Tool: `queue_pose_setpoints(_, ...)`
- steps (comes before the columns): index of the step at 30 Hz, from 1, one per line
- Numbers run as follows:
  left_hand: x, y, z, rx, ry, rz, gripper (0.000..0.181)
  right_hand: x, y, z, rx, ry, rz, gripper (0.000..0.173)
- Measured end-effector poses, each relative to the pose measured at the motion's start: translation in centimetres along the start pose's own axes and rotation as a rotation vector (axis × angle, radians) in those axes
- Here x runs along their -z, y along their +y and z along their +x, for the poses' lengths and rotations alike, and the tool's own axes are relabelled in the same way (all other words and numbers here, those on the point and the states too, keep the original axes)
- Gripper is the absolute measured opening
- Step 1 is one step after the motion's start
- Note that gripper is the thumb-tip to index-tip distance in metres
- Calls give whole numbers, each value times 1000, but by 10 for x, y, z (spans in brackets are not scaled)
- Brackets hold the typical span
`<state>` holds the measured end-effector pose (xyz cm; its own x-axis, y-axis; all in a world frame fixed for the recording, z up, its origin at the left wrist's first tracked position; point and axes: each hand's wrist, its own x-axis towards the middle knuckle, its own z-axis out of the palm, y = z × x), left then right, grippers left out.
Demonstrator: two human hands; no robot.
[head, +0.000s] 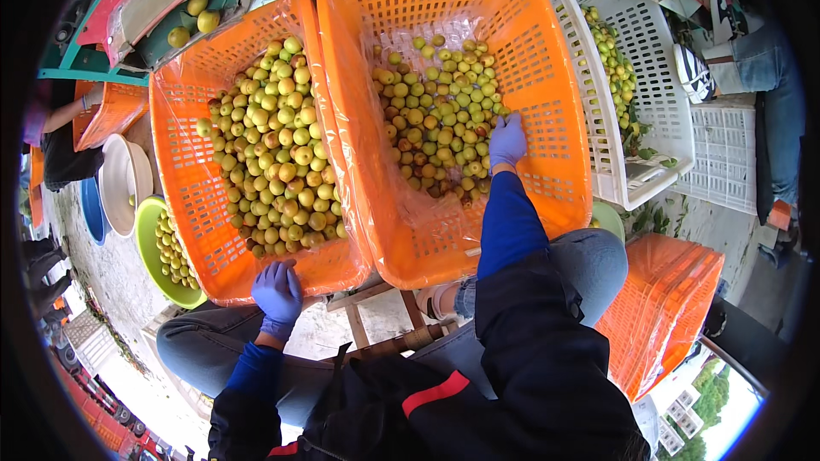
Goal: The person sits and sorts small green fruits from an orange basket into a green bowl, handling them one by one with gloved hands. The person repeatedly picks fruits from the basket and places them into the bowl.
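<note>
My left hand (278,298), in a purple glove, has its fingers bent over the near rim of the left orange plastic crate (186,205). This crate holds a large heap of green-yellow jujubes (282,153), some with brown patches. Inside the right orange crate (544,128), my gloved right hand (508,143) reaches down to the right edge of a lower layer of jujubes (442,102). Its fingertips are partly hidden, so whether it holds a fruit is unclear. Clear plastic film (416,205) lines the right crate, and film shows along the left one too.
A white crate (660,77) with jujubes and leaves adjoins on the right, near a person's legs (762,64). Film-wrapped orange crates (666,307) stand at lower right. Left are a green basin (150,230), a pale basin (118,173) and another person's arm (67,115). A metal chute (173,6) borders the top.
</note>
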<state>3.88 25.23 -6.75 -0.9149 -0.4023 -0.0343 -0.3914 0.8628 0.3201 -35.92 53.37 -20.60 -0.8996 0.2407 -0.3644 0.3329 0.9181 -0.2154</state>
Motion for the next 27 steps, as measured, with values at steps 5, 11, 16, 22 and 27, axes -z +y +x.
queue_pose_setpoints(5, 1, -1, 1, -11, -11, 9, 13, 1, -25, 51, 357, 19, -291, 35)
queue_pose_setpoints(11, 3, -1, 0, 7, -32, -10, 12, 3, -45, 81, 470, -231, -504, 44)
queue_pose_setpoints(16, 3, -1, 2, -14, -16, 7, 12, 7, -47, 84, 467, -274, -536, 44)
queue_pose_setpoints(22, 4, 2, 4, -21, 0, 12, 12, 27, -62, 92, 501, -459, -543, 32)
queue_pose_setpoints(27, 4, 0, 2, -21, -6, 22, 12, -16, -18, 75, 598, -301, -882, 20)
